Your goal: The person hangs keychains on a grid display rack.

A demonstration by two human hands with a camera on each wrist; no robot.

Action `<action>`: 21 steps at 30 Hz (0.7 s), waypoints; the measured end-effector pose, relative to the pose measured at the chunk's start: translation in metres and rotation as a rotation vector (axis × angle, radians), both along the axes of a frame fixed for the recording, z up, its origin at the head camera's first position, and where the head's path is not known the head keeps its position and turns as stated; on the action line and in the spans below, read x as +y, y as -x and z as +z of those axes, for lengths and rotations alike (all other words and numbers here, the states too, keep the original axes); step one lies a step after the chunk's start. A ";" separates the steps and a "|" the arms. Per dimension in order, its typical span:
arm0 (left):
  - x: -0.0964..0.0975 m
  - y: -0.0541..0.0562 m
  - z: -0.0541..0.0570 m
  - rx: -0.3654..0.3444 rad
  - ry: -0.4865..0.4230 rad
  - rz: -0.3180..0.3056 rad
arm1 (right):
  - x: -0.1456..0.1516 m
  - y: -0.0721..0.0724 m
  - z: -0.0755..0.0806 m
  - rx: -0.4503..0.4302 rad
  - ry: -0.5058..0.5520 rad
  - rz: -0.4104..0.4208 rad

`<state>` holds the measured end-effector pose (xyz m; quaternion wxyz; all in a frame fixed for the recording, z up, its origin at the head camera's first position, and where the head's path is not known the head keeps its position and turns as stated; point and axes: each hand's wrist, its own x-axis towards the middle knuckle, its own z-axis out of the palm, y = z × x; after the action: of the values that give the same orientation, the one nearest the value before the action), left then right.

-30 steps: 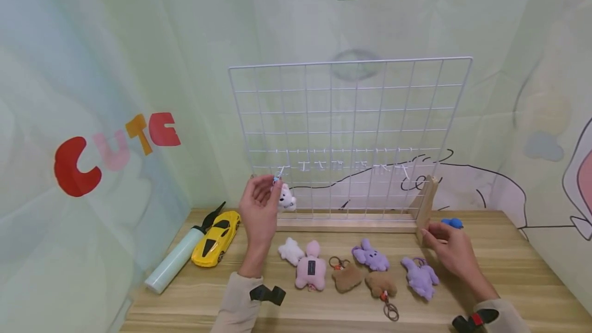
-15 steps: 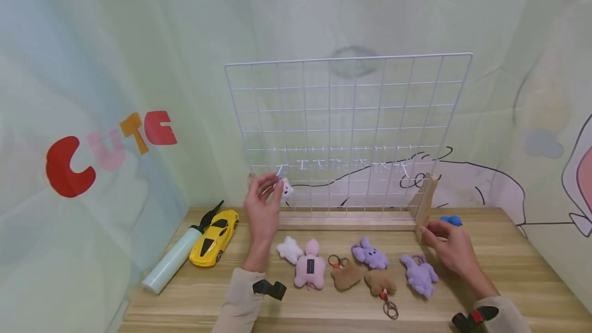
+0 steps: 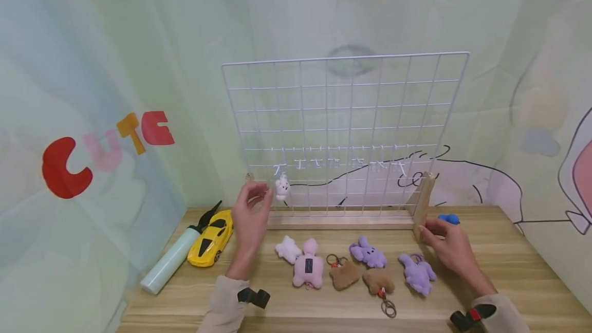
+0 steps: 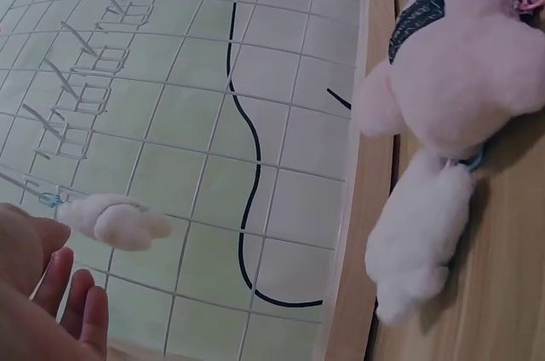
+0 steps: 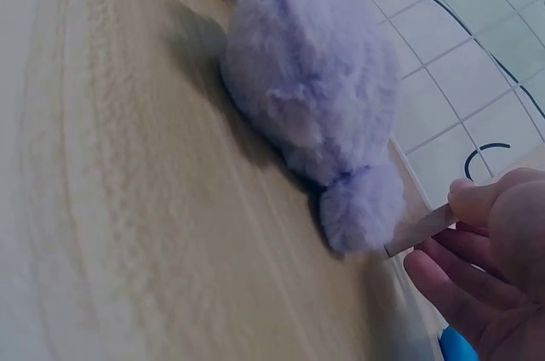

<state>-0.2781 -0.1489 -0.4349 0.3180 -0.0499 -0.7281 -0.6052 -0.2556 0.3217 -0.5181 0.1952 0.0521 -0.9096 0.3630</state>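
Observation:
A small white plush keychain [image 3: 281,187] hangs by a blue clasp from the leftmost hook of the white wire grid rack [image 3: 339,117]. Just left of it is my left hand [image 3: 252,212], its fingers loosely bent and apart from the plush; the left wrist view shows a gap between them too. My right hand [image 3: 446,243] pinches the wooden end support [image 3: 422,209] of the rack between thumb and fingers. In the right wrist view a purple plush keychain [image 5: 315,80] lies close to that hand.
On the table lie a white plush [image 3: 289,250], a pink plush [image 3: 308,266], two brown plushes [image 3: 344,275] with rings and another purple plush [image 3: 368,253]. A yellow toy car [image 3: 211,239] and a pale pump [image 3: 171,260] lie left; a blue object [image 3: 449,218] sits behind the right hand.
My left hand has let go of the white plush keychain and drawn back to the left and down. The plush now hangs from the hook. My right hand has stayed on the wooden support.

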 end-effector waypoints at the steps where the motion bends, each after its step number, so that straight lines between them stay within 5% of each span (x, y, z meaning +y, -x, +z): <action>1: -0.001 -0.001 -0.002 -0.012 0.014 0.008 | 0.000 0.000 0.000 0.002 0.001 0.002; 5: -0.003 -0.006 -0.010 -0.060 0.066 -0.005 | 0.003 0.001 -0.002 -0.006 0.011 0.015; 13: -0.002 -0.021 -0.035 -0.188 0.237 -0.137 | 0.006 0.004 -0.004 -0.032 0.053 0.047; 21: -0.008 -0.024 -0.050 -0.305 0.663 -0.420 | 0.005 0.005 -0.006 -0.013 0.055 0.046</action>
<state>-0.2545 -0.1569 -0.4854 0.0433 -0.2065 -0.8961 -0.3904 -0.2602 0.3266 -0.5237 0.1821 0.0652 -0.8991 0.3928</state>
